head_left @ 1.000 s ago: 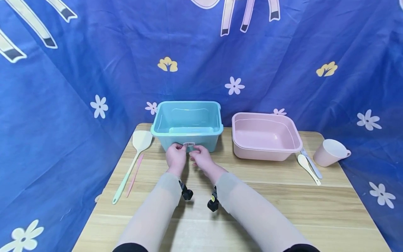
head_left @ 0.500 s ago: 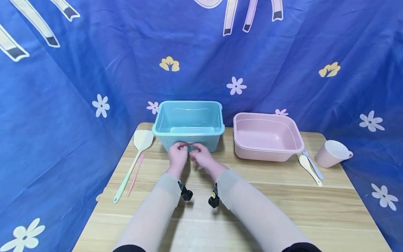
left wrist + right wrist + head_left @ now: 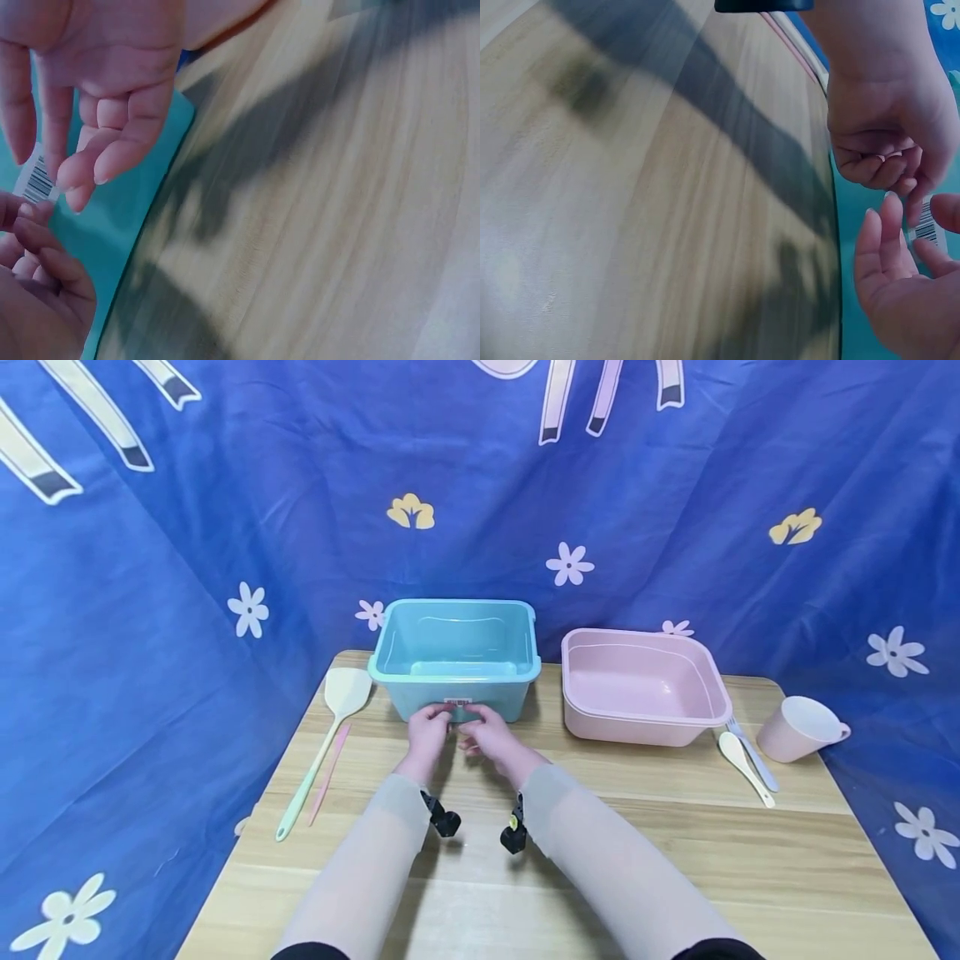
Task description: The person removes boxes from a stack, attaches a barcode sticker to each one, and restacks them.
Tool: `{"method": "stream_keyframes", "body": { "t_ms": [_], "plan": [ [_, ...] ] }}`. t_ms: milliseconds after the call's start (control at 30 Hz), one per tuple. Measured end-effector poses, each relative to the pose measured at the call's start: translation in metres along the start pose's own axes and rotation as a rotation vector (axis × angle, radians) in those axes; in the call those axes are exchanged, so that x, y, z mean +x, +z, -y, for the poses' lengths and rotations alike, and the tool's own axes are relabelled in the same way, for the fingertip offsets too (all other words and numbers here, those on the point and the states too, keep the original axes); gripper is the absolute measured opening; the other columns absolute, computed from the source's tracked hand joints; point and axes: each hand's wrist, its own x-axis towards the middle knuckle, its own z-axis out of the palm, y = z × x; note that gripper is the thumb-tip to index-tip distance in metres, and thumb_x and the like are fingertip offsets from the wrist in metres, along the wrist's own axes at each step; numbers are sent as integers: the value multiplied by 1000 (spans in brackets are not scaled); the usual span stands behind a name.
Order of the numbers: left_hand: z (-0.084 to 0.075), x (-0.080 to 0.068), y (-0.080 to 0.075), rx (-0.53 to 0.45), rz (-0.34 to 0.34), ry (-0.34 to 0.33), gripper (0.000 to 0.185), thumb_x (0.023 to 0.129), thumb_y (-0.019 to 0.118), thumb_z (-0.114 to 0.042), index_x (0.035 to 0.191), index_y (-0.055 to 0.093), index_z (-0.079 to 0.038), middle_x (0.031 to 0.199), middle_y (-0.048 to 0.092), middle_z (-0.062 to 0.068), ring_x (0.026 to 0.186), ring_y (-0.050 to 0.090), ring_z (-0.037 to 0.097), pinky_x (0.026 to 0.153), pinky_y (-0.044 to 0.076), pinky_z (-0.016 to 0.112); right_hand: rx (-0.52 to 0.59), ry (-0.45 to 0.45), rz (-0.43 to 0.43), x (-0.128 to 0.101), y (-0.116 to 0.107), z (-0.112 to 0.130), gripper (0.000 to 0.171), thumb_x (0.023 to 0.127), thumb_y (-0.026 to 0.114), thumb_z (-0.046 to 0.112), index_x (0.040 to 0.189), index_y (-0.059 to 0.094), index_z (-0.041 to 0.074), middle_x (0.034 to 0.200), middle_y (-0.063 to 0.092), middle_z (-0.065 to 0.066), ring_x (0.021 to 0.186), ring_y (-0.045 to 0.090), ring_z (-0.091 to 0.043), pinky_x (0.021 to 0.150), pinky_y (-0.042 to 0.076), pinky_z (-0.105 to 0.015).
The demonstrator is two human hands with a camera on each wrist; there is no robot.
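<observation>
A teal plastic bin (image 3: 457, 678) stands at the back of the table, with a white barcode label (image 3: 457, 702) on its front wall. My left hand (image 3: 426, 733) is at the label's lower left, its thumb and index finger pinching at the edge. In the right wrist view the other fingers of the left hand (image 3: 885, 112) are curled in. My right hand (image 3: 491, 735) touches near the label's lower right corner. In the left wrist view the right hand (image 3: 112, 52) has its index finger and thumb extended and the rest loosely bent. Fingertips partly cover the label (image 3: 37, 178).
Right of the bin stands a pink basin (image 3: 637, 727). A fork (image 3: 752, 753), a white spoon (image 3: 742, 764) and a pink mug (image 3: 795, 731) lie farther right. A long-handled turner (image 3: 347, 692) and a pink knife (image 3: 330, 772) lie left on the wooden table (image 3: 675, 860).
Both hands have slid a little down the bin's front wall. The label, mostly covered half a second ago, shows above the fingers again. The head view has shifted slightly left.
</observation>
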Motion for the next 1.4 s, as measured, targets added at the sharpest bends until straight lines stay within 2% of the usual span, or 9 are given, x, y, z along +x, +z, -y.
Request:
{"method": "stream_keyframes", "body": {
  "t_ms": [100, 267, 400, 633, 800, 933, 1033, 1233, 1400],
  "plan": [
    [-5, -2, 0, -109, 26, -45, 27, 89, 52, 4, 111, 67, 8, 68, 56, 10, 51, 46, 10, 45, 36, 18, 48, -5, -1, -1, -1, 4, 50, 94, 57, 2, 143, 45, 4, 118, 61, -27, 71, 60, -21, 76, 56, -42],
    [-14, -6, 1, -202, 56, -48, 28, 88, 51, 6, 113, 63, 12, 61, 51, 0, 48, 43, 7, 45, 35, 18, 110, -14, 7, -1, -2, 8, 47, 94, 57, 1, 140, 48, 4, 120, 60, -28, 62, 57, -13, 62, 55, -28],
    [-13, -8, 0, -195, 58, -67, 28, 89, 52, 6, 114, 63, 11, 62, 52, 1, 49, 44, 8, 46, 36, 19, 110, 2, 20, -2, -3, 7, 50, 94, 58, 1, 142, 47, 6, 114, 62, -27, 61, 58, -14, 63, 54, -29],
    [-4, -9, -3, -163, 91, -111, 32, 89, 53, 6, 121, 61, 8, 67, 53, 3, 53, 45, 11, 48, 37, 19, 91, 44, 28, -2, -3, 2, 55, 94, 58, 3, 146, 41, 7, 104, 65, -17, 69, 60, -18, 81, 54, -44],
    [-2, -12, -6, -142, 111, -136, 30, 92, 53, 3, 120, 57, 9, 66, 52, 2, 51, 45, 9, 47, 36, 19, 97, 58, 6, -3, -4, -2, 45, 95, 59, 5, 137, 46, 0, 105, 64, -17, 70, 60, -18, 77, 55, -40],
    [-5, -17, -5, -95, 142, -171, 19, 95, 54, -5, 110, 54, 7, 64, 51, 1, 48, 44, 8, 46, 37, 19, 119, 56, -29, -6, -10, -2, 21, 96, 61, 11, 111, 52, 0, 97, 63, -15, 66, 60, -16, 65, 55, -30],
    [-7, -23, 0, -38, 199, -190, 11, 95, 55, -10, 99, 52, 1, 62, 50, 1, 47, 45, 8, 45, 38, 20, 141, 30, -51, -10, -23, 0, 13, 95, 62, 14, 94, 53, 5, 83, 60, -10, 60, 58, -13, 58, 54, -27],
    [-9, -44, 16, 133, 308, -120, 24, 86, 58, -1, 68, 46, -10, 56, 48, 0, 45, 47, 10, 45, 39, 22, 47, -38, -122, -32, -66, 9, 33, 91, 61, 4, 64, 43, 12, 61, 51, -3, 52, 54, -11, 53, 50, -25],
    [-4, -65, 31, 278, 420, -61, 27, 80, 53, 4, 62, 42, -13, 52, 45, -1, 47, 44, 12, 47, 35, 23, -41, -58, -156, -61, -111, 4, 34, 83, 50, -11, 59, 38, 11, 60, 48, -5, 51, 53, -14, 52, 49, -27]
  ]
}}
